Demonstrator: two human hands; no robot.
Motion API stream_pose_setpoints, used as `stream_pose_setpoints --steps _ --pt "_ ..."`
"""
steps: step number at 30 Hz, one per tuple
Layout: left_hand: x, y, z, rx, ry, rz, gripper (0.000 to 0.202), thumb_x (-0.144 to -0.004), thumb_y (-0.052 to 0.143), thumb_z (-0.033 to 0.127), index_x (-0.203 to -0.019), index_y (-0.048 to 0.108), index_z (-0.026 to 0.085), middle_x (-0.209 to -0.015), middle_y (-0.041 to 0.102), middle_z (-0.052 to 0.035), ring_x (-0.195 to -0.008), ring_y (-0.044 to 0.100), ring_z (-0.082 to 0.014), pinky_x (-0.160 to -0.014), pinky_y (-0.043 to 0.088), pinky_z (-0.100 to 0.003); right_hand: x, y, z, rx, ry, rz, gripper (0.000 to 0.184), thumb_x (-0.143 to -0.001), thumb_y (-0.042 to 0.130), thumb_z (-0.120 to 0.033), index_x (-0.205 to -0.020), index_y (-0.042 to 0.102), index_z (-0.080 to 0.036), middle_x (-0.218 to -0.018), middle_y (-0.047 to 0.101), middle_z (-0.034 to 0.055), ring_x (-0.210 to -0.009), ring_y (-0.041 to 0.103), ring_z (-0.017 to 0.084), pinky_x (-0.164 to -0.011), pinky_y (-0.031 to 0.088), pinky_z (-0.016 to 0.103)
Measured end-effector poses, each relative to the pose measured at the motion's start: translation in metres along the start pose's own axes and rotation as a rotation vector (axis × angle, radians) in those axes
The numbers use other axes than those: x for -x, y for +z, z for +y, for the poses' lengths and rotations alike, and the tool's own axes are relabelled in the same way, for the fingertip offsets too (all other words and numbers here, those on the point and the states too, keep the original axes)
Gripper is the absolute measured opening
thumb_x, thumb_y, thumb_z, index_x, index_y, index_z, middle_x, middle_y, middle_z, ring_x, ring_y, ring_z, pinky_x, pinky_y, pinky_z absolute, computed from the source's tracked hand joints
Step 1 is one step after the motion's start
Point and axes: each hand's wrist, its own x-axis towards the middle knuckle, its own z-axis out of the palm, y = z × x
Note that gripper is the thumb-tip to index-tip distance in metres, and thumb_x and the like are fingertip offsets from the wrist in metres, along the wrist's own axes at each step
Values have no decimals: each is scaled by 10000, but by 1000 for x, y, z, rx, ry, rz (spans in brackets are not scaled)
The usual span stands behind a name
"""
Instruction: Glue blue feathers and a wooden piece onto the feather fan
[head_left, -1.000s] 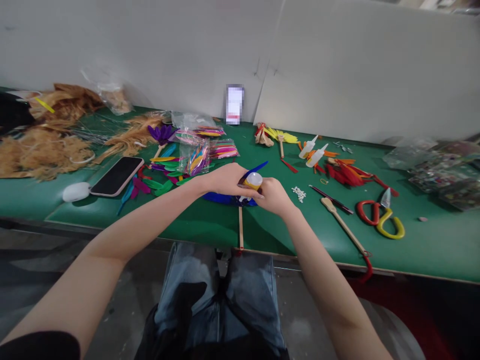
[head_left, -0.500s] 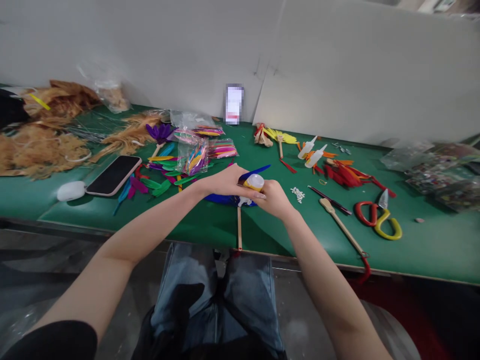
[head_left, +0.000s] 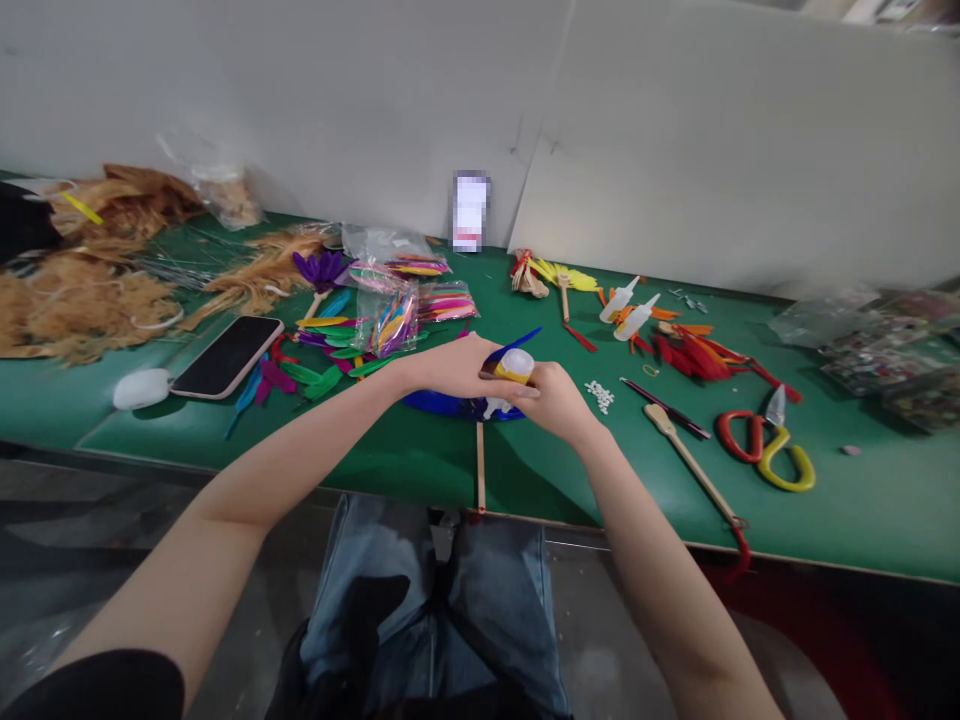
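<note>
My right hand [head_left: 553, 398] is closed round a small glue bottle [head_left: 511, 368] with a yellow label, its nozzle pointing down at a fan of blue feathers [head_left: 442, 403] on a wooden stick [head_left: 480, 462]. My left hand [head_left: 450, 365] is pinched on a blue feather [head_left: 512, 343] right beside the bottle, above the fan. The two hands touch each other at the middle of the green table [head_left: 862, 500], near its front edge.
Loose and bagged coloured feathers [head_left: 390, 318] lie to the left with a phone [head_left: 226, 356] and a white oval object [head_left: 141, 389]. Tan fibre heaps [head_left: 82, 290] fill the far left. To the right lie a wooden spoon stick [head_left: 694, 460], red and yellow scissors [head_left: 765, 450], two glue bottles [head_left: 628, 304] and red feathers [head_left: 694, 352].
Both hands keep their grip and stay in place; only the view has shifted slightly.
</note>
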Motion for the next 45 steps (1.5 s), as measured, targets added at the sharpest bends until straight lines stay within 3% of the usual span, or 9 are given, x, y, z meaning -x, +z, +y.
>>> stream_pose_setpoints --steps 11,17,22,26,30,33,39,45 --pt "1 1 -4 -79 -6 52 469 -806 540 567 -574 414 180 -516 437 34 -471 345 -81 -452 237 -244 -2 10 2 -13 56 41 344 -774 525 -269 -495 333 -211 -481 365 -33 -447 291 85 -458 190 249" --pt "-1 5 -7 -107 -20 35 485 -810 529 572 -561 374 186 -495 411 38 -458 329 -82 -448 227 -245 1 16 5 -34 86 57 321 -760 532 -279 -501 357 -209 -481 401 -22 -454 324 95 -461 213 245" --pt "2 8 -10 -98 -37 45 466 -851 465 575 -613 467 174 -537 470 23 -488 393 -98 -479 273 -244 7 20 3 -62 100 86 373 -806 510 -353 -502 348 -210 -464 390 -22 -438 334 96 -456 219 246" --pt "15 13 -12 68 -59 230 498 -963 281 467 -702 577 164 -630 551 1 -583 491 -109 -586 364 -238 16 22 4 -129 112 190 442 -842 496 -480 -518 385 -200 -483 412 -17 -429 352 92 -450 221 245" --pt "32 24 -14 190 -153 494 507 -962 307 483 -725 619 161 -538 495 14 -528 489 -104 -552 373 -229 22 23 6 -167 129 227 489 -842 484 -561 -537 477 -180 -478 423 -16 -424 363 93 -440 230 243" --pt "44 33 -15 275 -175 615 533 -959 302 502 -756 653 155 -587 568 -15 -539 511 -104 -548 385 -228 22 26 6 -188 135 236 525 -839 471 -598 -540 517 -169 -461 420 -19 -413 361 89 -430 233 238" --pt "60 45 -17 361 -273 701 546 -947 310 532 -889 702 156 -759 691 -59 -459 420 -81 -447 309 -235 19 32 2 -156 49 231 531 -872 438 -575 -604 609 -150 -485 483 -1 -413 393 94 -433 244 237" --pt "76 54 -16 386 -302 738 529 -962 303 504 -949 705 160 -856 722 -80 -429 323 -74 -427 243 -257 22 32 -1 -133 -7 266 537 -882 436 -580 -681 678 -145 -524 546 27 -450 461 115 -452 267 246"
